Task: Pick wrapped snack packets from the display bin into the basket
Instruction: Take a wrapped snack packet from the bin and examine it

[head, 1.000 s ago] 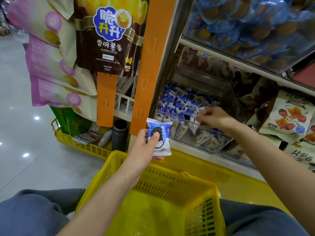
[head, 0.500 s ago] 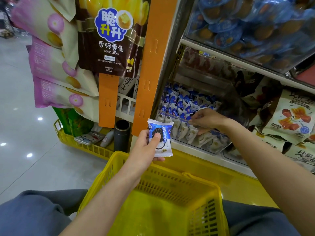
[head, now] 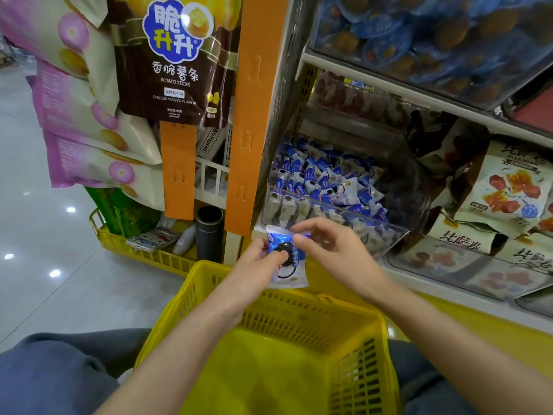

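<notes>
A blue-and-white snack packet with a dark cookie picture hangs just above the far rim of the yellow basket. My left hand grips it, thumb pressed on its front. My right hand is out of the bin, and its thumb and forefinger pinch the packet's top right corner. Whether a second packet sits under those fingers I cannot tell. The clear display bin behind holds several more of these packets. The basket rests on my lap and looks empty inside.
An orange shelf post stands left of the bin. Hanging chip bags fill the upper left. Bagged snacks lie to the right of the bin. A low yellow rack and a dark cylinder sit near the floor.
My right hand has come out of the bin, moving left and down to meet the packet in my left hand. The left hand kept its hold and stayed over the basket's far rim.
</notes>
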{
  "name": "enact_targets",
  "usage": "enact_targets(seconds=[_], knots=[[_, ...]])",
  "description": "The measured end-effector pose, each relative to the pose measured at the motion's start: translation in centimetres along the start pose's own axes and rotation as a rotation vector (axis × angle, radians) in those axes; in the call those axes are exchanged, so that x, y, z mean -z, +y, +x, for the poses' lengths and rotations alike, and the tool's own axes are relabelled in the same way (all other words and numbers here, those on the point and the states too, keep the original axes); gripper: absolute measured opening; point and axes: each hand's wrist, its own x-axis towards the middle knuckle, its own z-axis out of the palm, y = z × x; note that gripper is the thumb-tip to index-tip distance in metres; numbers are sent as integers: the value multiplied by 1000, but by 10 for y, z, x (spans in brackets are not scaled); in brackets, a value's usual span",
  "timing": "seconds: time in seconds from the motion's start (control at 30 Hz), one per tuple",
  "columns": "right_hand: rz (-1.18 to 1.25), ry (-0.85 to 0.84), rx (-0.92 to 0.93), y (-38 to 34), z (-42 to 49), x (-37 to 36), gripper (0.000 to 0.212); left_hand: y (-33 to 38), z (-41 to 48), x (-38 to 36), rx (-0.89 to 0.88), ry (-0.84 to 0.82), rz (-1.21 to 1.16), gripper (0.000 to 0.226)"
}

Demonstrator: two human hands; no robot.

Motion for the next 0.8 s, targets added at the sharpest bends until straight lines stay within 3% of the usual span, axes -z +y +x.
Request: enact_targets(seconds=[0.07, 0.2, 0.37, 0.47, 0.57, 0.67, 0.73, 0.8], knots=[[135, 3, -77, 3, -2, -4, 2, -3, -2, -2, -10, -43, 44, 22], [464, -13, -237, 13, -6, -7, 9, -10, -1, -2, -44, -50, 64, 14], [548, -54, -274, 23, -14, -19, 10, -18, 3, -1, -110, 11, 42, 10], [371, -5, -201, 27, -18, -27, 9, -24, 7, -2, -139, 83, 131, 16], [-54, 105, 28, 30, -22, -29, 10, -28, 9, -3, -128, 109, 165, 22], [-311, 138, 243, 31, -26, -26, 12, -30, 10, -4, -86, 85, 150, 22], [-387, 129, 307, 32, -27, -25, 11, -30, 9, -5, -80, 79, 140, 21], [-305, 135, 251, 32, -27, -25, 9, -29, 8, -4, -77, 54, 104, 17]])
